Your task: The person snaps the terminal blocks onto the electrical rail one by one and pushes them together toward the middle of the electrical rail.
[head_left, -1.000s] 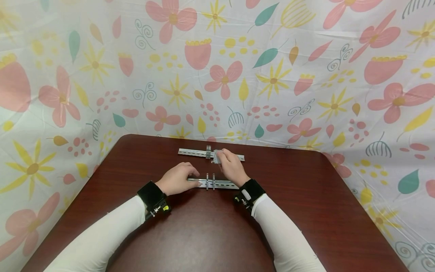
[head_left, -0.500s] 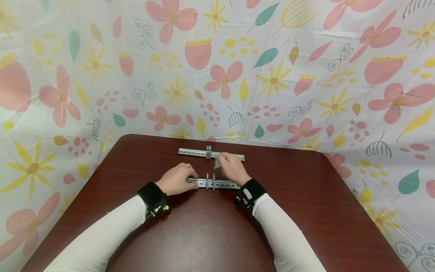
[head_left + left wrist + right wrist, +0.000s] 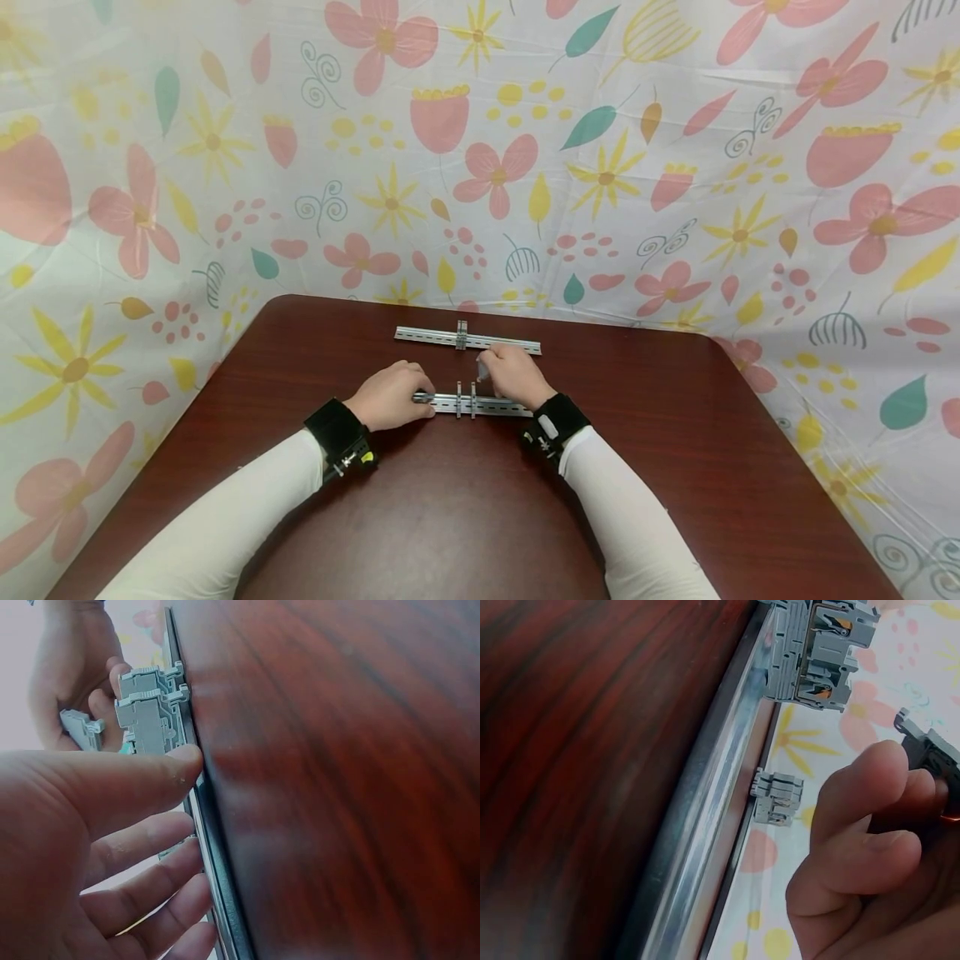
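Note:
My left hand [image 3: 386,398] grips the left end of the near DIN rail [image 3: 498,406]. In the left wrist view its thumb [image 3: 142,780] lies along one side of the rail and the other fingers curl on the far side. Two grey terminal blocks [image 3: 154,724] stand upright on this rail, a small gap between them in the head view. Just behind the rail's right half, my right hand [image 3: 519,375] pinches a loose grey terminal block [image 3: 482,369], seen in the right wrist view as a dark block [image 3: 934,754] partly hidden by the fingers.
A second DIN rail [image 3: 502,342] lies farther back on the brown table [image 3: 637,433], with a cluster of terminal blocks [image 3: 461,335] near its middle. Behind the table hangs a flower-patterned sheet [image 3: 480,242]. Both wrists wear black straps.
My right hand has come back from the far rail toward the near one, bringing the terminal block with it. My left fingers have shifted slightly left at the rail's end.

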{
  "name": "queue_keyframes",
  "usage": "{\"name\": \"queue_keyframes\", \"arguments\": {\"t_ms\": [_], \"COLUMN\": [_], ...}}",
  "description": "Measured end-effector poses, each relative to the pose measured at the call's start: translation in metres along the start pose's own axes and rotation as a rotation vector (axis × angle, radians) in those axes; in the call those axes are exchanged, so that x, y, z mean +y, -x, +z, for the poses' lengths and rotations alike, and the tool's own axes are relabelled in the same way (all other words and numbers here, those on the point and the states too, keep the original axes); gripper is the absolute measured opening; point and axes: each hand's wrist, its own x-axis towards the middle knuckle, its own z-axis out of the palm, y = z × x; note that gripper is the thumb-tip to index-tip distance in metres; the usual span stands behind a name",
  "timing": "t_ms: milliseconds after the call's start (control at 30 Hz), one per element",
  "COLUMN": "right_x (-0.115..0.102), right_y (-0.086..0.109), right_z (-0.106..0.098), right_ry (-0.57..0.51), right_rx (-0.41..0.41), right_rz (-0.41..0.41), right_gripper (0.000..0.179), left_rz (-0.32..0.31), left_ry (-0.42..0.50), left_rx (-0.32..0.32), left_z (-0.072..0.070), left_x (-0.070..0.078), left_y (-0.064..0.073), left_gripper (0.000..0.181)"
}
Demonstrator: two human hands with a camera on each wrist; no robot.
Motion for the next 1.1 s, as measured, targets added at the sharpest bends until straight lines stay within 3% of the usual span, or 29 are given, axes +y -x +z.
{"name": "queue_keyframes", "arguments": {"t_ms": [700,1100], "right_x": [0.0067,0.0069], "right_y": [-0.0005,0.0003], "right_z": [-0.0042,0.0006], "right_ry": [0.201,0.238], "right_rx": [-0.224,-0.246], "right_rz": [0.068,0.093], "right_gripper": [0.054,0.057], "left_rz": [0.005,-0.010], "left_ry": [0.003,0.003], "left_rx": [-0.005,-0.005], "left_z": [-0.0015,-0.0011], "left_x": [0.0015,0.0019], "left_y": [0.0023,0.0023], "left_gripper": [0.020,0.021]}}
